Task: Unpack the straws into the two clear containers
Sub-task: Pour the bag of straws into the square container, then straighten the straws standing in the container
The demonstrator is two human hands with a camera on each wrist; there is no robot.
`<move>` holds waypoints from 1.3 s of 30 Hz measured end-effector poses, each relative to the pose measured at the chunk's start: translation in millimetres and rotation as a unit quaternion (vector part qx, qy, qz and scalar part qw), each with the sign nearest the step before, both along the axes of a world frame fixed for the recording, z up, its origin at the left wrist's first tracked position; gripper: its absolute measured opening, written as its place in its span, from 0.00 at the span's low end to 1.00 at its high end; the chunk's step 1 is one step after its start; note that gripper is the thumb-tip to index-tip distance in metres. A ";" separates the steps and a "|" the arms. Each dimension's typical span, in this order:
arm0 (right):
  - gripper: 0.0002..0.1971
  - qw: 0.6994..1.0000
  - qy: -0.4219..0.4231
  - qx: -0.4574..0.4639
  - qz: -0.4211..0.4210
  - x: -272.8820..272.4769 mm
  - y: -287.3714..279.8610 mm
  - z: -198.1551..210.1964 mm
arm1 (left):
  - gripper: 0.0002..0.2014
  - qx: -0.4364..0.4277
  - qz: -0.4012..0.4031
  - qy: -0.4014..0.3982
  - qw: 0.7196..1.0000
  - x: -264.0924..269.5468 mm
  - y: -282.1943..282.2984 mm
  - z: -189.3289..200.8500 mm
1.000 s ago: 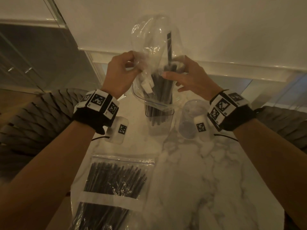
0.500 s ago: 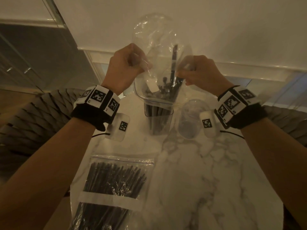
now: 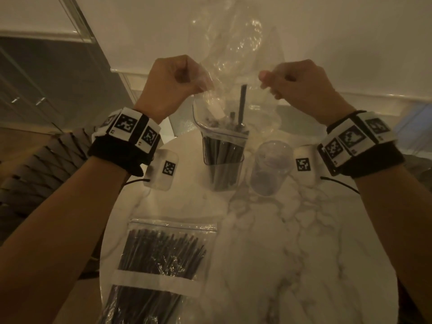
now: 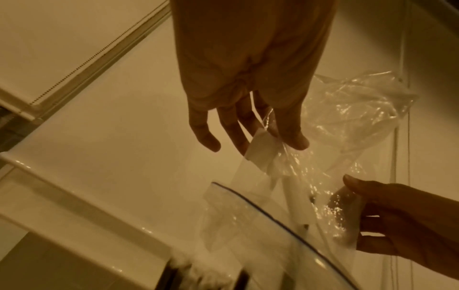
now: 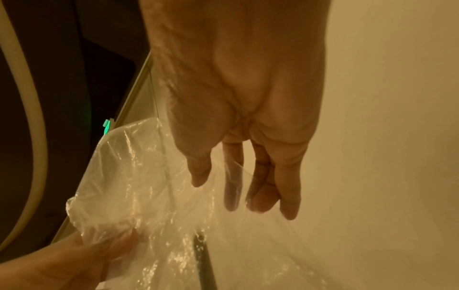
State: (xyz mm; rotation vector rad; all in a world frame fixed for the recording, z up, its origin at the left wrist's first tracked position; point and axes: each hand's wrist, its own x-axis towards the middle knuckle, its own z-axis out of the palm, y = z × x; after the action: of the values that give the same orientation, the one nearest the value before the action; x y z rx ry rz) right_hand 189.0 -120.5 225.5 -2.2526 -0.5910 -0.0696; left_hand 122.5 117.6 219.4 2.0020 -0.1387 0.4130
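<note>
A clear plastic bag [image 3: 230, 50] hangs upside down over the left clear container [image 3: 222, 164], which stands packed with black straws [image 3: 221, 153]. One straw [image 3: 242, 106] sticks up higher, inside the bag's mouth. My left hand [image 3: 174, 81] pinches the bag's left side by its white label [image 4: 261, 151]. My right hand [image 3: 295, 83] pinches the right side [image 5: 231, 182]. The second clear container [image 3: 271, 167] stands to the right, with no straws that I can see. A sealed bag of black straws [image 3: 161, 260] lies near the table's front.
The round marble table [image 3: 292, 253] carries two small white tagged blocks [image 3: 163, 168] [image 3: 304, 163] beside the containers. A woven chair [image 3: 35, 174] sits at the left. A white wall with a ledge stands behind the table.
Both hands have risen and moved apart, lifting the bag higher. Most straws have slid out of the bag into the left container.
</note>
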 end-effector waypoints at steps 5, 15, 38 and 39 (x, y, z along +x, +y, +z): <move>0.28 0.999 -0.038 0.034 -0.002 -4.9 -2.0 21.7 | 0.06 -0.016 0.035 -0.082 0.996 -2.4 -9.2 23.0; 0.15 0.974 -0.155 0.149 0.069 -50.7 -6.2 68.8 | 0.31 -0.051 -0.018 -0.089 0.995 -25.2 -54.1 48.4; 0.14 0.906 0.386 -0.160 -0.074 -172.8 -122.4 -167.8 | 0.26 0.093 -0.059 0.522 0.846 -149.2 -58.6 -158.7; 0.13 0.917 0.363 -0.143 -0.081 -164.4 -122.4 -156.4 | 0.24 0.076 -0.030 0.496 0.864 -141.7 -47.1 -149.9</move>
State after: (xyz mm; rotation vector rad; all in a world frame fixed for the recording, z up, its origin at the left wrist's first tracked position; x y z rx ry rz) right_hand 24.6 -242.9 69.1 -2.3688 -0.0056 0.7843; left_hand -19.2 70.5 69.4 2.1189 0.4257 -0.7151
